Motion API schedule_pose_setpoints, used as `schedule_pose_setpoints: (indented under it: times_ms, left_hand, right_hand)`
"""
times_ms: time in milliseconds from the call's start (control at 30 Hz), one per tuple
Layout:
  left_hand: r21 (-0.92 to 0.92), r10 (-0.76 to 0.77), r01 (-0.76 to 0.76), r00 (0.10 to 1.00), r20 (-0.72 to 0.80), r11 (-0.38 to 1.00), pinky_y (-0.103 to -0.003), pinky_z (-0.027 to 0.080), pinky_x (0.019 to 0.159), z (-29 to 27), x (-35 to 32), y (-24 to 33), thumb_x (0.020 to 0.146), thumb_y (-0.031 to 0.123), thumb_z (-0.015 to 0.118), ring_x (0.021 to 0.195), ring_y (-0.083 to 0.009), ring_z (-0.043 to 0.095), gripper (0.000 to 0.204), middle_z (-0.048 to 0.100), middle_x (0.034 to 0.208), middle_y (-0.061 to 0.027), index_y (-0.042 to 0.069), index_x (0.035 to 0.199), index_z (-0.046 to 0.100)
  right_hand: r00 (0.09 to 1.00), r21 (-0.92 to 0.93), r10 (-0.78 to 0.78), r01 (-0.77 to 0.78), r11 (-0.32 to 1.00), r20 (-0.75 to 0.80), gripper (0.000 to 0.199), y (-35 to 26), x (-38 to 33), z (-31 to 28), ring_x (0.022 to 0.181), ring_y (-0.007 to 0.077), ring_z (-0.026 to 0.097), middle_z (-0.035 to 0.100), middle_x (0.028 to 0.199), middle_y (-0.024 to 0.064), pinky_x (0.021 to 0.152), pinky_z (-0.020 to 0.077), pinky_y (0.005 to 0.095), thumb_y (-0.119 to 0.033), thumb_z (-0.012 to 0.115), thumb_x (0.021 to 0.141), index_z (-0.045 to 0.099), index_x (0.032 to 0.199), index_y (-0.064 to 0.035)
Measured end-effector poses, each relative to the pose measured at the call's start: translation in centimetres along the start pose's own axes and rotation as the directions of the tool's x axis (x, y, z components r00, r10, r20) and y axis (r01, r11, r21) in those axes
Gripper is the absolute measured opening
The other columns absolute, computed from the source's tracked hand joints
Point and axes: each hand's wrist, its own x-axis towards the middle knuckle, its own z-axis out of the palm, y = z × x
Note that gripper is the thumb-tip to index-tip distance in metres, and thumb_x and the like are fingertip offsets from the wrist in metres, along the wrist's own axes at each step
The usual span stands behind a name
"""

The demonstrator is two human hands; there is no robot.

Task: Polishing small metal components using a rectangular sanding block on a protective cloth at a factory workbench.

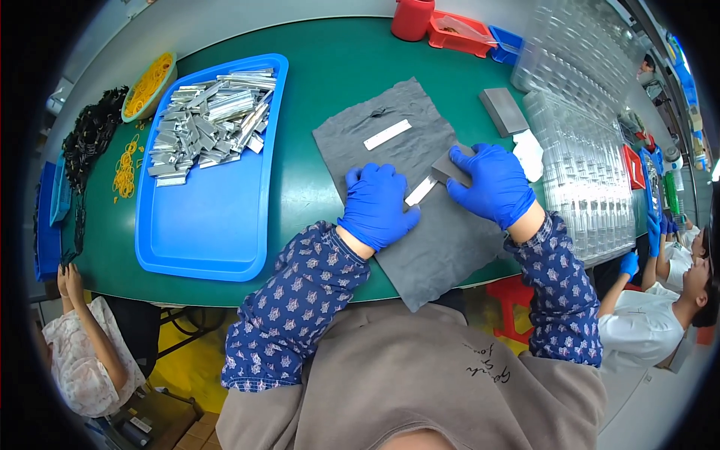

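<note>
My left hand (376, 207), in a blue glove, rests on a dark grey cloth (427, 262). Its fingers curl down, and the near end of a shiny metal strip (421, 190) lies between thumb and forefinger. My right hand (495, 184), also gloved in blue, grips a grey rectangular block (444, 166) over the strip's far end. Whether the block touches the strip is hard to see. Farther up the cloth lies a second, pale metal strip (388, 135), touched by neither hand.
A blue tray (202, 255) on the left bears many metal pieces (214, 120). Yellow bands fill a bowl (150, 86). Another grey block (503, 112) lies right, before clear plastic trays (589, 180). Red (459, 34) and blue bins (506, 45) stand behind. People sit at both sides.
</note>
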Motion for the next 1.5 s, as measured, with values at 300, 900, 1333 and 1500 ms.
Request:
schedule_pose_setpoints:
  times_ms: [300, 900, 1333, 1500]
  left_hand:
    - [-0.038, -0.001, 0.002, 1.0, 0.023, 0.999, -0.047, 0.031, 0.086, 0.0, 0.0, 0.0, 0.068, 0.037, 0.066, 0.091, -0.0285, 0.05, 0.029, 0.053, 0.086, -0.0096, 0.01, 0.077, 0.061]
    - [-0.002, 0.0, 0.0, 0.998, 0.055, 1.0, -0.044, 0.032, 0.087, -0.9, 0.1, 0.3, 0.067, 0.036, 0.07, 0.09, -0.0271, 0.052, 0.026, 0.054, 0.084, -0.007, 0.013, 0.078, 0.062]
    - [-0.001, -0.004, 0.004, 0.997, 0.077, 1.0, -0.041, 0.032, 0.087, -1.3, -0.1, 0.2, 0.066, 0.035, 0.071, 0.089, -0.026, 0.052, 0.028, 0.055, 0.084, -0.0047, 0.014, 0.082, 0.062]
    - [-0.004, 0.013, -0.013, 0.999, 0.031, 1.0, -0.042, 0.032, 0.087, -0.8, 0.1, 0.2, 0.066, 0.035, 0.07, 0.089, -0.0264, 0.051, 0.028, 0.054, 0.084, -0.0055, 0.013, 0.082, 0.062]
  right_hand:
    - [0.957, 0.429, 0.289, -0.254, 0.867, -0.017, 0.05, 4.3, -1.8, 0.5, 0.101, 0.0378, 0.061, 0.061, 0.114, 0.0233, 0.09, 0.048, 0.0396, -0.03, 0.066, 0.082, 0.06, 0.126, -0.0056]
    - [0.951, 0.431, 0.237, -0.132, 0.892, -0.199, 0.053, 4.3, -1.2, 4.2, 0.107, 0.0389, 0.057, 0.058, 0.121, 0.0251, 0.093, 0.0464, 0.0418, -0.029, 0.07, 0.077, 0.061, 0.125, -0.0089]
    - [0.979, 0.378, 0.115, -0.044, 0.925, -0.168, 0.057, 0.1, -3.5, 1.1, 0.106, 0.0383, 0.054, 0.053, 0.124, 0.0247, 0.093, 0.044, 0.0441, -0.033, 0.069, 0.078, 0.057, 0.129, -0.008]
    - [0.99, 0.173, 0.143, -0.137, 0.975, -0.02, 0.057, -2.3, -3.1, 0.8, 0.097, 0.0362, 0.054, 0.055, 0.118, 0.0232, 0.083, 0.0445, 0.0455, -0.034, 0.068, 0.076, 0.057, 0.125, -0.0071]
